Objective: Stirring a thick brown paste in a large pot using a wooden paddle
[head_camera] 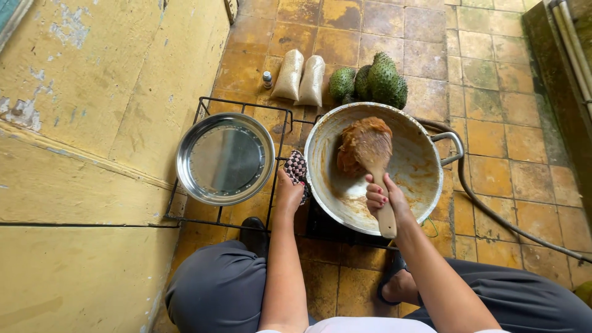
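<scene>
A large metal wok (419, 142) sits tilted on a black stove rack (246, 106). A lump of thick brown paste (354, 145) lies inside it. My right hand (383, 196) grips the handle of a wooden spatula (376, 161) whose blade presses on the paste. My left hand (288, 192) holds the wok's near-left handle through a checkered cloth (296, 166).
An empty round steel tray (225, 158) rests on the rack's left side. Behind the rack lie two filled white bags (301, 78), a small bottle (267, 79) and green spiky fruits (373, 81). A hose (499, 216) runs along the tiled floor at right. A yellow wall stands at left.
</scene>
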